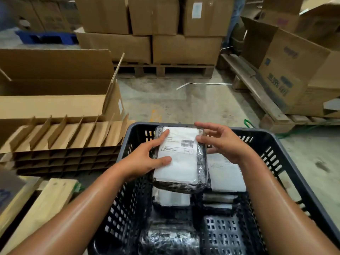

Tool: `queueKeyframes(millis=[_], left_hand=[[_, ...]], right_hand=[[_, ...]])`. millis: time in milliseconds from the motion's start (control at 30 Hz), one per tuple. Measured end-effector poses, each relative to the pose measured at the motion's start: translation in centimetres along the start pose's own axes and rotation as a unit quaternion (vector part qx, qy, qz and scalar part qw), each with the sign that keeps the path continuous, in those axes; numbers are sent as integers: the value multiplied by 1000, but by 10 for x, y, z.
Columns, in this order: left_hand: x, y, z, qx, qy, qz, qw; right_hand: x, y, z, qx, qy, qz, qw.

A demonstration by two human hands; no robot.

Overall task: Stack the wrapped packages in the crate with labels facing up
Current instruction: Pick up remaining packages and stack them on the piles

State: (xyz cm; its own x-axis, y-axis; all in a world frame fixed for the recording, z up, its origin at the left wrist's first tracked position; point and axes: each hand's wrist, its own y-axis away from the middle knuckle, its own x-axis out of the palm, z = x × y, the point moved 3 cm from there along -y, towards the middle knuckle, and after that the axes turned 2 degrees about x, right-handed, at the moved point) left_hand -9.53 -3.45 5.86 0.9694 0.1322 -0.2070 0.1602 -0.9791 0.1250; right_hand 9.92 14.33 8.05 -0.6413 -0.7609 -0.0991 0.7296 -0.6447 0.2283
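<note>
Filling the lower frame, one black crate (287,150) has its near rim cut off. Five wrapped packages show: the top package (177,159) is label-up over the crate's far half, the second package (225,173) just right of it, and three are dim and half-hidden below. The left hand (145,159) grips its left edge, thumb on the label; the right hand (223,142), fingers spread loosely, touches its right edge

One black crate (287,153) holds at least five wrapped packages (177,159), though those lower down are hard to separate. Two hands (141,159) show. Five closed cardboard boxes (185,49) sit stacked on one wooden pallet (165,70).
</note>
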Motion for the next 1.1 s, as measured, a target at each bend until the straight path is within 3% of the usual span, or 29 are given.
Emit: queueKeyframes(millis=[100,233,467,567,800,900,1000,1100], left_hand=[[-4,0,6,-10,5,-32,999],[-10,0,5,-16,-1,-32,999],[-13,-3,15,-60,-1,-56,997],[-9,-8,21,-92,-68,-37,993],[13,-25,35,-197,-321,88,922],[20,-32,48,-206,-372,112,898],[33,-34,64,-212,-402,136,880],[43,-35,74,-217,-413,148,872]], right_hand=[[17,1,1,-10,94,14,995],[34,4,3,-7,268,57,962],[43,13,-6,23,391,147,908],[52,11,-17,33,440,140,886],[75,12,-47,114,497,150,847],[85,10,-53,136,518,134,834],[103,11,-69,147,568,135,798],[107,11,-82,127,543,120,822]])
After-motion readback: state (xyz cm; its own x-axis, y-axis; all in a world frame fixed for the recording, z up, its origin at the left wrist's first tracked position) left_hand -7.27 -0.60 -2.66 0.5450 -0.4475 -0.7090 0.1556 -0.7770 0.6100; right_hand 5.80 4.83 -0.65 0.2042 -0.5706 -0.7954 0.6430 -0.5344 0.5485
